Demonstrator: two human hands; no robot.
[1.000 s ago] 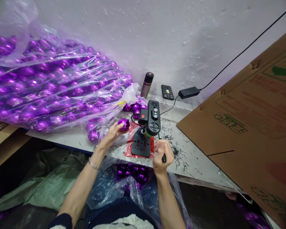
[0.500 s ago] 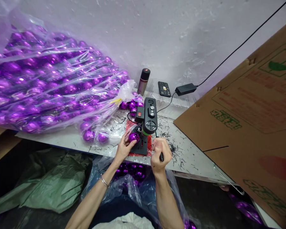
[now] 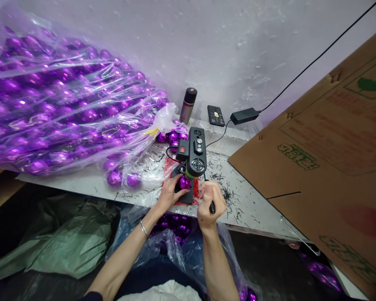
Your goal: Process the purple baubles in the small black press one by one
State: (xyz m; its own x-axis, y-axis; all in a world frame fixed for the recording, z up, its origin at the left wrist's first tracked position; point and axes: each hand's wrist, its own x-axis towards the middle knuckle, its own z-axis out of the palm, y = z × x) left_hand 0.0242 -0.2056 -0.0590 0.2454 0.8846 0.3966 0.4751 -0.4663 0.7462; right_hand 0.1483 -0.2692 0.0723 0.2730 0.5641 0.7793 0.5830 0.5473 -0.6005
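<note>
Wall (image 3: 150, 42): pale, top of frame.
Table (image 3: 257, 215): white, black bits (image 3: 227, 193) right of centre.
Bag (image 3: 166, 119): clear, packed with purple balls (image 3: 61, 157), upper left.
Left hand (image 3: 169, 194): thumb and fingers around one ball (image 3: 184, 182), at the machine (image 3: 197, 150), just below centre.
Right hand (image 3: 212, 200): fist wrapped round the handle (image 3: 212, 207), right of that.

Over the last second the left hand (image 3: 171, 193) has carried its purple ball (image 3: 185, 182) rightward to over the base plate (image 3: 186, 198); the black machine's head (image 3: 197, 152), earlier apart on that hand's right, now stands just beyond its fingertips, close against the ball.
</note>
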